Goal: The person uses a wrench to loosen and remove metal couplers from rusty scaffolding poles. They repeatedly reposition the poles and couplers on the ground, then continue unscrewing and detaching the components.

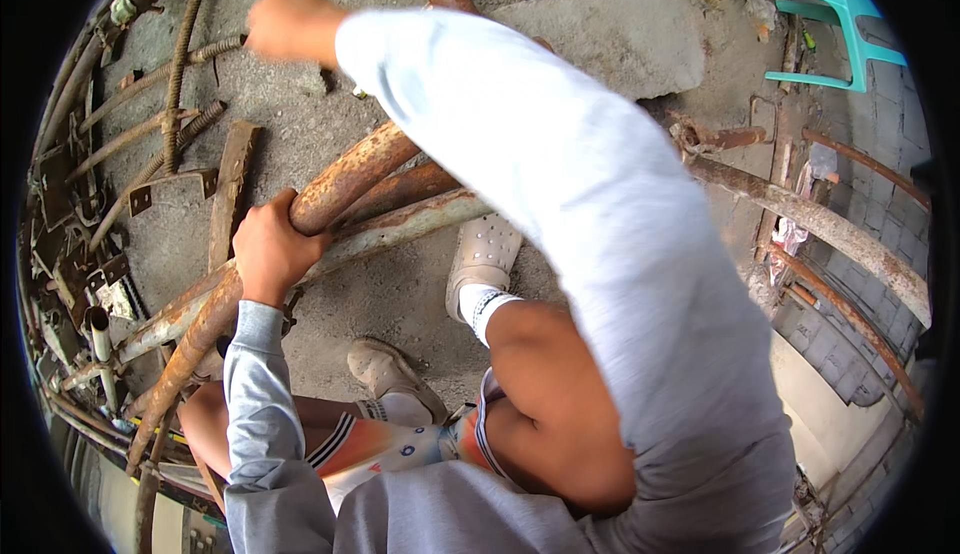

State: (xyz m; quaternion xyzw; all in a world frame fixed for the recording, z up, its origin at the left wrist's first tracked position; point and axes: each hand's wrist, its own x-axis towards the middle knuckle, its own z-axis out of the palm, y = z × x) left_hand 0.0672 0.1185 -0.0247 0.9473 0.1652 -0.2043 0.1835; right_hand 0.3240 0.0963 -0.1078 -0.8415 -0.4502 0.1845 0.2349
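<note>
Rusty pipe point(345, 179) lies gripped in the left hand point(268, 249), fingers curled around it, while the blurred right hand point(290, 26) reaches far left, grip unclear.

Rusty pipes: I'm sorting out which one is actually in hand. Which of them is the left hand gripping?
The left hand grips the thick curved rusty pipe that lies uppermost, crossing over the paler straight pipe beneath it. The other pipes lie untouched.

No packages, labels, signs or screens show anywhere here.
</note>
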